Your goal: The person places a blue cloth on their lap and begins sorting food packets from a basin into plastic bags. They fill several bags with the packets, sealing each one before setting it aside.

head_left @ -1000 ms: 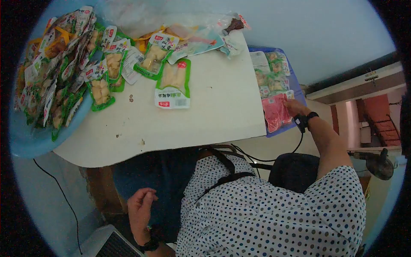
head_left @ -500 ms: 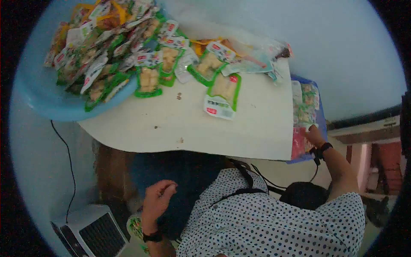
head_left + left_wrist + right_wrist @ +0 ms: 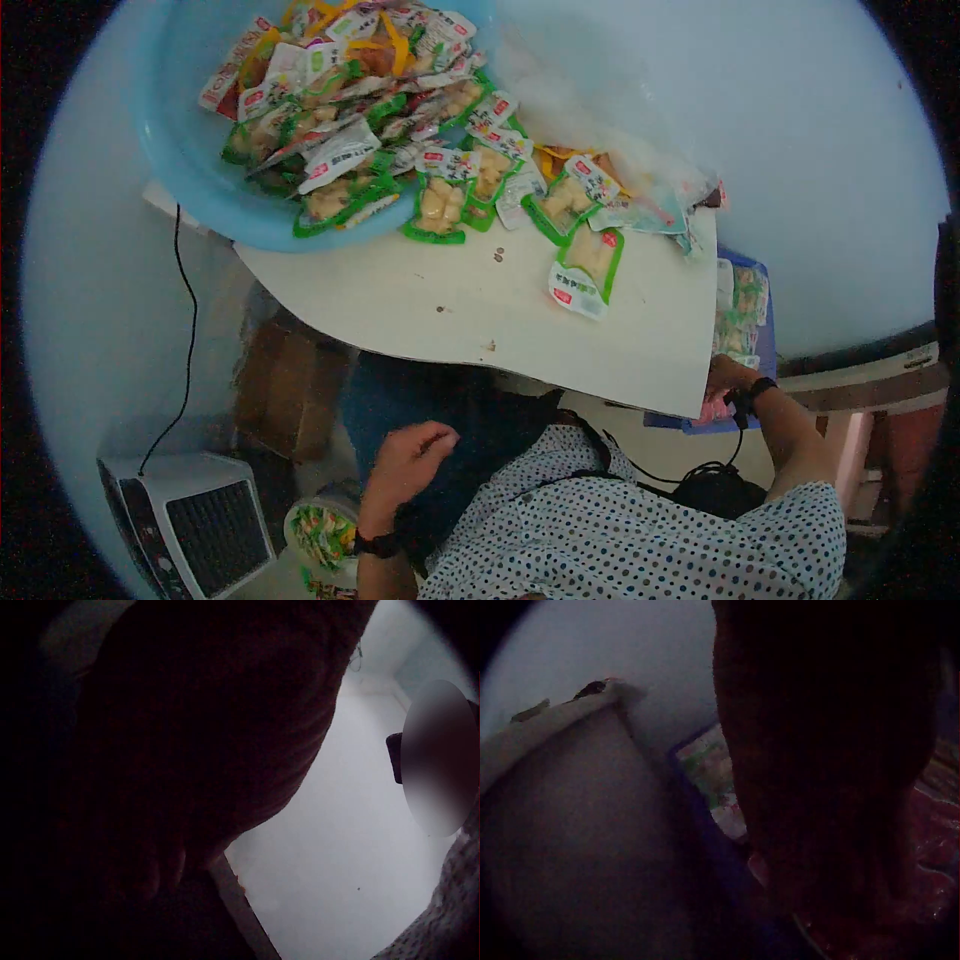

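My right hand [image 3: 733,377] reaches down into a blue basket [image 3: 767,345] beside the table's right edge. Under its fingers lies a pink-red packet [image 3: 714,411], partly covered by the hand; its shiny wrap [image 3: 939,851] also shows in the right wrist view. I cannot tell whether the fingers grip it. Farther back in the basket are green-and-white food packets [image 3: 745,295]. Over the lap, my left hand [image 3: 405,462] hangs with loosely bent fingers and holds nothing; in the left wrist view that hand [image 3: 217,727] is a dark shape.
A light blue basin [image 3: 165,130] heaped with food packets [image 3: 340,155] stands on the white table [image 3: 590,355] at the left. Several green-edged packets [image 3: 440,205] and clear plastic [image 3: 590,110] lie along the back. Below are an air cooler [image 3: 215,525] and a bin of wrappers [image 3: 322,530].
The head view has swung, so the table sits lower and farther right. My right hand stays at the basket, now covering more of the pink-red packet. The left hand remains loose over the lap.
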